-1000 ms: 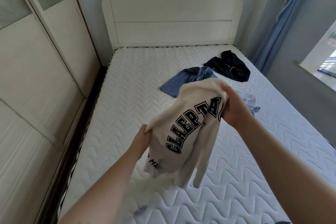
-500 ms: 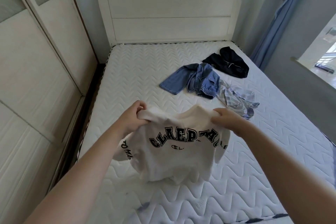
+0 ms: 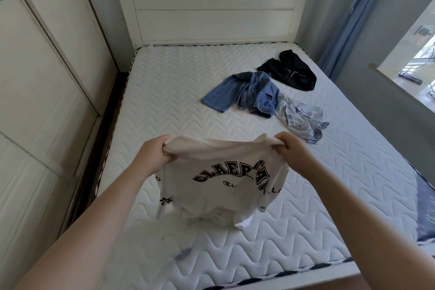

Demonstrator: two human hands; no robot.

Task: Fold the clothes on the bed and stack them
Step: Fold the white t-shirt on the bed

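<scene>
Left hand (image 3: 154, 156) and right hand (image 3: 290, 148) each grip the cream sweatshirt (image 3: 219, 186) by its top edge; its lettering is creased, seemingly reading "CLAEP", the rest folded away.

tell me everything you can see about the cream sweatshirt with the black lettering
The cream sweatshirt with arched black block lettering looks like soft, thick cotton. It hangs rumpled and unfolded, printed side toward the camera, above the white quilted mattress. The left hand and right hand each grip a bunched top corner and hold it stretched between them. Smaller black print sits under the arch and on the sleeves, which dangle at both sides. Its lower hem sags to the mattress or just above it; contact is unclear.
</scene>
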